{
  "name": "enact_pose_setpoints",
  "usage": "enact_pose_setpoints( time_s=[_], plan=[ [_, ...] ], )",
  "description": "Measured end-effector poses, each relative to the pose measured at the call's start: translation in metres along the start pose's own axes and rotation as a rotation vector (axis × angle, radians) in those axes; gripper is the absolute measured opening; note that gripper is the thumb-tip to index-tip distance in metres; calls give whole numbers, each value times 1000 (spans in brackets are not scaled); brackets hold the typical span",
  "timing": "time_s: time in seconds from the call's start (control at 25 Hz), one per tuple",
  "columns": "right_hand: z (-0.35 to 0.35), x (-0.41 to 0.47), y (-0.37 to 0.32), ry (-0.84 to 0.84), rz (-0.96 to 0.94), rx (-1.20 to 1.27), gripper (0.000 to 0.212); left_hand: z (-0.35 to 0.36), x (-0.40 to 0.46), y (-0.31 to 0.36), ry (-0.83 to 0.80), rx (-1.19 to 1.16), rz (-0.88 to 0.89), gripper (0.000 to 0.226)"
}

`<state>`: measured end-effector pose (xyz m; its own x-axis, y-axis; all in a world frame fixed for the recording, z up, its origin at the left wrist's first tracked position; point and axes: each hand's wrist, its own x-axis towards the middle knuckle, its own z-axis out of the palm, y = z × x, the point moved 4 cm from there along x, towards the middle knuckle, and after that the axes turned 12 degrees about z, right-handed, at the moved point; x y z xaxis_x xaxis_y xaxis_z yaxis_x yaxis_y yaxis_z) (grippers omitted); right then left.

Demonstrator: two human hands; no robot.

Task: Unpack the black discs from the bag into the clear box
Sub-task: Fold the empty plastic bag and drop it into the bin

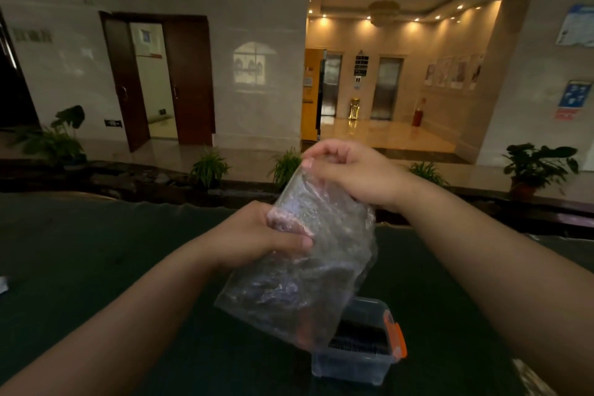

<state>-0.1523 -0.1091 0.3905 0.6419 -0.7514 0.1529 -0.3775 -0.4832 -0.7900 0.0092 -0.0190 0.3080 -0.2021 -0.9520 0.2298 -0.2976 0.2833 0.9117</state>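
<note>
A clear plastic bag (pixel 321 254) hangs in the air above the table, crinkled, with dark discs (pixel 273 292) bunched in its lower part. My left hand (pixel 257 235) grips the bag's left side at mid height. My right hand (pixel 347 170) pinches the bag's top edge, raised higher. Below the bag stands the clear box (pixel 356 360) with an orange latch (pixel 397 337) on its right end. A row of black discs (pixel 356 342) stands on edge inside it. The bag covers the box's left part.
The dark green table (pixel 96 267) runs across the view. A small pale object (pixel 2 284) lies at its far left edge. Behind it are potted plants (pixel 209 167), a low ledge and a lobby with doors and lifts.
</note>
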Motion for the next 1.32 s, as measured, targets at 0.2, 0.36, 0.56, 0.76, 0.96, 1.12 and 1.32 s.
enact_pose_setpoints(
  time_s=[0.2, 0.36, 0.56, 0.76, 0.96, 1.12, 1.32],
  plan=[
    [-16, 5, 38, 44, 226, 517, 64, -13, 11, 3, 282, -346, -20, 36],
    [17, -4, 56, -270, 234, 603, 55, -24, 25, 13, 388, -418, 5, 42],
    [19, -5, 53, -162, 219, 699, 25, -35, 31, 24, 322, -275, 15, 40],
    [4, -13, 51, -121, 234, 634, 18, -55, 16, 32, 62, -257, 52, 50],
    [-1, -18, 53, -112, 187, 716, 28, -64, 8, 35, 187, -230, 110, 21],
    [-2, -20, 50, -147, 126, 767, 29, -62, 3, 41, 223, -156, 178, 21],
    [-10, -20, 42, -141, 100, 715, 41, -59, 3, 50, 194, -140, 226, 36]
  ],
)
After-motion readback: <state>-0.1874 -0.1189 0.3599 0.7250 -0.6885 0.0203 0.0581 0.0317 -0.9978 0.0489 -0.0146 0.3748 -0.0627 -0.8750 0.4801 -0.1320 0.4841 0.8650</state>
